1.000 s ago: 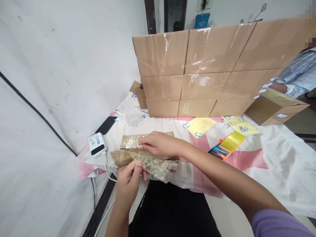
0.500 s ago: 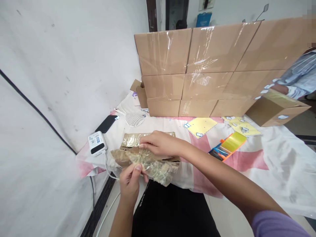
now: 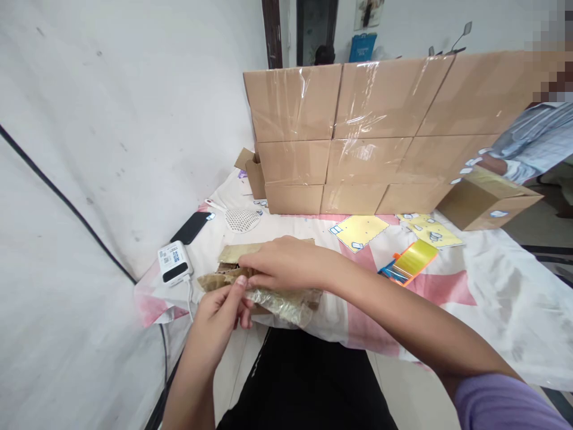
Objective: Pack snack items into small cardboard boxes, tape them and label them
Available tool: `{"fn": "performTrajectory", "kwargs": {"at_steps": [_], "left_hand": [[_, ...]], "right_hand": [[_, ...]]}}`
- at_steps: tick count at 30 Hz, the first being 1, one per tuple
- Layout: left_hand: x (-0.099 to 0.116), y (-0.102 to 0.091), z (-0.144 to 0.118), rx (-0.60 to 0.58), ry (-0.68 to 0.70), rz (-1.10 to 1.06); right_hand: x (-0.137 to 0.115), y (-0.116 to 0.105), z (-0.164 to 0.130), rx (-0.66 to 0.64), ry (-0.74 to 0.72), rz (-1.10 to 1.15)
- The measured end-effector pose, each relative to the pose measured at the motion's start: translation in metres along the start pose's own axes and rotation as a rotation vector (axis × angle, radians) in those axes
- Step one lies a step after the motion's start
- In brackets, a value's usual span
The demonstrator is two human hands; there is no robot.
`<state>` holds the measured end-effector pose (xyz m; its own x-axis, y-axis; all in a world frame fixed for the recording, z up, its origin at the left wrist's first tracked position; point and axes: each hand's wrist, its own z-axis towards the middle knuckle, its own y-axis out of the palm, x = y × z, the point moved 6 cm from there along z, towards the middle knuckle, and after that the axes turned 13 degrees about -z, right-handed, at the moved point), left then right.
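A torn, flattened cardboard box (image 3: 233,253) lies at the table's near edge, with crumpled clear packing tape (image 3: 290,307) along its near side. My left hand (image 3: 221,304) pinches the near left part of the tape-covered cardboard between thumb and fingers. Reaching across from the right, my right hand (image 3: 284,263) is closed on the cardboard, its fingertips close to my left thumb. The palm hides the middle of the box, so exactly what the right fingers grip is partly covered.
Stacked taped cartons (image 3: 371,119) form a wall behind. An orange tape dispenser (image 3: 414,263), yellow sheets (image 3: 360,232), a white perforated mask-like piece (image 3: 242,219), a black phone (image 3: 192,227) and a white device (image 3: 174,263) lie around. Another person's sleeve (image 3: 523,143) is beside an open carton (image 3: 487,197).
My right hand has shifted left and nearer, toward my left thumb. My left hand has moved slightly up and left. The crumpled tape between them sits lower and is more covered.
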<state>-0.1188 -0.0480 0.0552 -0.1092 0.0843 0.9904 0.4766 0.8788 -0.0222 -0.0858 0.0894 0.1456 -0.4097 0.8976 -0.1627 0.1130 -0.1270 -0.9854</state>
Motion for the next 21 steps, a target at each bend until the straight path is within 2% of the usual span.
{"fn": "performTrajectory", "kwargs": {"at_steps": [4,9,13,16,21], "left_hand": [[-0.008,-0.005,-0.002,0.112,0.148,-0.102],[-0.009,-0.008,-0.008,0.199,0.3,-0.008],[-0.001,-0.006,-0.01,0.176,0.351,0.105],[0.001,-0.005,-0.011,0.142,0.379,0.189],[-0.006,-0.005,-0.017,0.243,0.363,0.136]], "right_hand": [[-0.002,0.005,0.006,-0.024,-0.037,0.114],[-0.004,0.006,0.008,-0.027,-0.037,0.121],[-0.016,0.002,0.01,0.065,-0.031,-0.019],[-0.028,0.003,0.015,0.082,-0.031,-0.163],[-0.031,0.007,0.022,0.081,0.017,-0.194]]}}
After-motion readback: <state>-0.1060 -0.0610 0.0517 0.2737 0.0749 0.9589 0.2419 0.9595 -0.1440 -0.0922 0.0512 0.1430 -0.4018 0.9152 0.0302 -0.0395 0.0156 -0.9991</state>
